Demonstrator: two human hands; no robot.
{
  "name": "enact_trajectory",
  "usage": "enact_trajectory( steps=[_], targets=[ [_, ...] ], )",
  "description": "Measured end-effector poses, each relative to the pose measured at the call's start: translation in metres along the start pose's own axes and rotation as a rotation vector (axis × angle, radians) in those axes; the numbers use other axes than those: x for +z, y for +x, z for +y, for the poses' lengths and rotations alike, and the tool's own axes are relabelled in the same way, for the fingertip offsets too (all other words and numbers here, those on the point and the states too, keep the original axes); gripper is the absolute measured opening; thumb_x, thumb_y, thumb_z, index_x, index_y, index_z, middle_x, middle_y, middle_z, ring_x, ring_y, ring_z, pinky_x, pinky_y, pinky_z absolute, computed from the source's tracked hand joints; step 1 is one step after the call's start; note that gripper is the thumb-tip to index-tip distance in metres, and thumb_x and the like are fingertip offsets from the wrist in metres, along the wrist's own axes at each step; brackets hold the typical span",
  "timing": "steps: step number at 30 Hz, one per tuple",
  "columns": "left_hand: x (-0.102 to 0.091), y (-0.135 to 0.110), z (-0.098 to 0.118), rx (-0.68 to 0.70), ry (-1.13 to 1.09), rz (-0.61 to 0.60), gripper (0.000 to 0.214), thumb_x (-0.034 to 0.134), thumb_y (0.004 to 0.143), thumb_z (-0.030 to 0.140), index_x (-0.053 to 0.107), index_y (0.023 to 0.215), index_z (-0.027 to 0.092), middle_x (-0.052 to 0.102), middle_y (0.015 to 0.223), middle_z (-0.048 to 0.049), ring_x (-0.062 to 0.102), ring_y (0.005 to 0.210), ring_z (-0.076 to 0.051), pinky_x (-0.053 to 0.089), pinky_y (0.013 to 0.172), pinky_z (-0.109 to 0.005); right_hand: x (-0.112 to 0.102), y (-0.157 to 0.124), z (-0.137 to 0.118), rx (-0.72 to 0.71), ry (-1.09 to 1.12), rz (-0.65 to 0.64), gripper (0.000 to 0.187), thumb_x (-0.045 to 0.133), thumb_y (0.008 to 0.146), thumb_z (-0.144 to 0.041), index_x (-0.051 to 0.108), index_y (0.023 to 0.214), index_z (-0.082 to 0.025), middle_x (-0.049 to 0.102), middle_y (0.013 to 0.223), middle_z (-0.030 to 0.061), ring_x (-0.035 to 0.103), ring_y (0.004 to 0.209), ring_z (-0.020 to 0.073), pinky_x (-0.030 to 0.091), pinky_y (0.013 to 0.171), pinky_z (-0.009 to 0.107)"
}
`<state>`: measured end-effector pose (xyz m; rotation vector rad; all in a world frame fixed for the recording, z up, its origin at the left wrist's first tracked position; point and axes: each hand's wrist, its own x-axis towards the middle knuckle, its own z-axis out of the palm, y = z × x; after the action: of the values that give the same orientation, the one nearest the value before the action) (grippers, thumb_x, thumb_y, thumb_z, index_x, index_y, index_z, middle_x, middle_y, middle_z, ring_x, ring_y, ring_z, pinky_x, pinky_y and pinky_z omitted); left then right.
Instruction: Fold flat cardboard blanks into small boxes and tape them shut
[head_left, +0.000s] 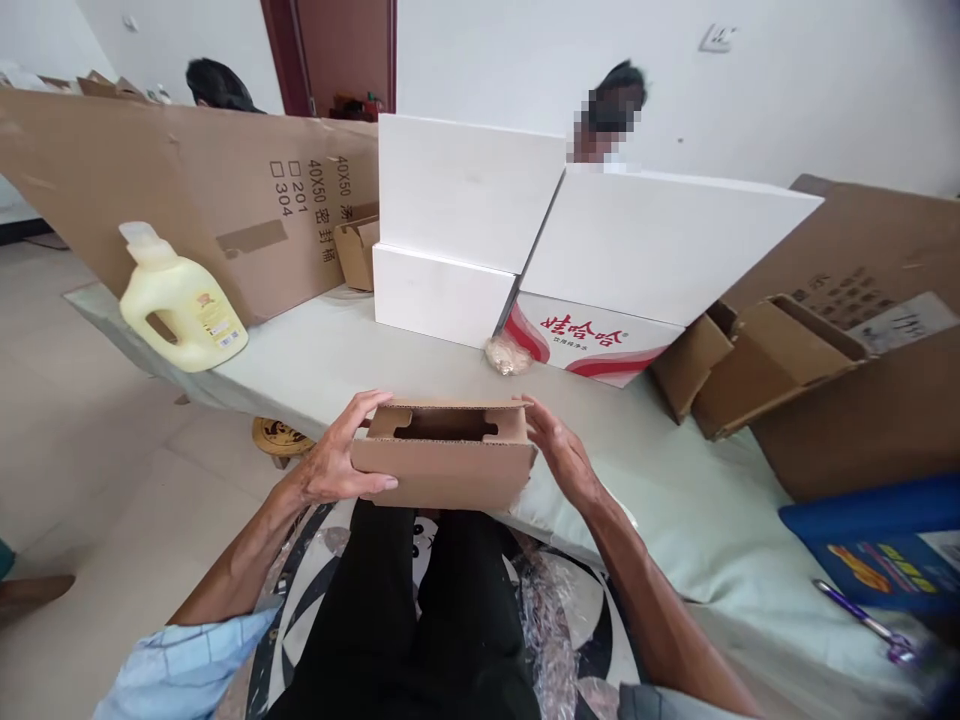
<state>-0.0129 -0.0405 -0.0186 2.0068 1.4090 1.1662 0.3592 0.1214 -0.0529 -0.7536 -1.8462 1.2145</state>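
Observation:
A small brown cardboard box sits over my lap at the table's near edge, its top flaps raised and a dark slot showing in the top. My left hand grips its left end, thumb across the near face and fingers behind. At the right end, my right hand holds the box, its fingertips on the far upper corner by the flap. Beyond the box on the pale cloth lies a crumpled, beige, plastic-looking bundle.
White boxes stand stacked at the back, one with red lettering. A yellow jug is at left before a large carton. Small open boxes, a blue container and a purple pen-like object are at right. Another person is behind.

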Motion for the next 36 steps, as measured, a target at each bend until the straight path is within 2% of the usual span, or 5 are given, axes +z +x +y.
enact_trajectory(
  steps=[8,15,29,33,36],
  targets=[
    [0.000,0.008,0.007,-0.044,-0.115,0.024,0.101,0.094,0.078,0.048,0.044,0.162,0.025,0.046,0.170,-0.0184,0.046,0.159,-0.044,0.042,0.129,-0.060,0.028,-0.047,-0.064,-0.185,-0.201,0.034,0.086,0.070,0.099,-0.077,0.044,0.171,-0.039,0.039,0.178,0.0095,0.037,0.163,0.0387,0.042,0.128,0.059],
    [-0.002,0.000,0.019,0.089,-0.004,-0.017,0.093,0.093,0.079,0.043,0.049,0.159,0.028,0.043,0.170,-0.0172,0.041,0.162,-0.040,0.038,0.132,-0.060,0.039,-0.059,-0.091,-0.430,-0.480,0.008,0.022,0.072,0.108,-0.043,0.078,0.122,-0.028,0.050,0.169,0.0115,0.047,0.156,0.0351,0.046,0.125,0.056],
    [-0.024,-0.004,0.056,0.060,0.568,-0.555,0.112,0.094,0.064,0.025,0.049,0.165,0.045,0.034,0.176,-0.0110,0.048,0.155,-0.048,0.049,0.122,-0.058,0.042,-0.038,-0.152,-0.386,-1.057,-0.781,0.054,0.073,0.088,-0.016,0.072,0.142,-0.025,0.074,0.139,0.0098,0.070,0.126,0.0291,0.055,0.105,0.040],
    [-0.020,-0.004,0.053,0.034,0.640,-0.583,0.112,0.099,0.057,0.028,0.056,0.159,0.041,0.035,0.173,-0.0134,0.049,0.152,-0.051,0.049,0.120,-0.060,0.052,-0.050,-0.149,-0.371,-1.228,-0.781,0.020,0.078,0.087,-0.023,0.075,0.106,-0.021,0.073,0.111,0.0073,0.071,0.100,0.0264,0.055,0.086,0.037],
    [-0.027,-0.004,0.048,0.050,0.596,-0.595,0.113,0.102,0.058,0.040,0.052,0.159,0.038,0.032,0.175,-0.0151,0.048,0.152,-0.050,0.048,0.120,-0.058,0.049,-0.062,-0.150,-0.431,-1.215,-0.660,0.021,0.081,0.090,-0.026,0.071,0.108,-0.020,0.069,0.118,0.0095,0.068,0.101,0.0258,0.056,0.087,0.037]
  ],
)
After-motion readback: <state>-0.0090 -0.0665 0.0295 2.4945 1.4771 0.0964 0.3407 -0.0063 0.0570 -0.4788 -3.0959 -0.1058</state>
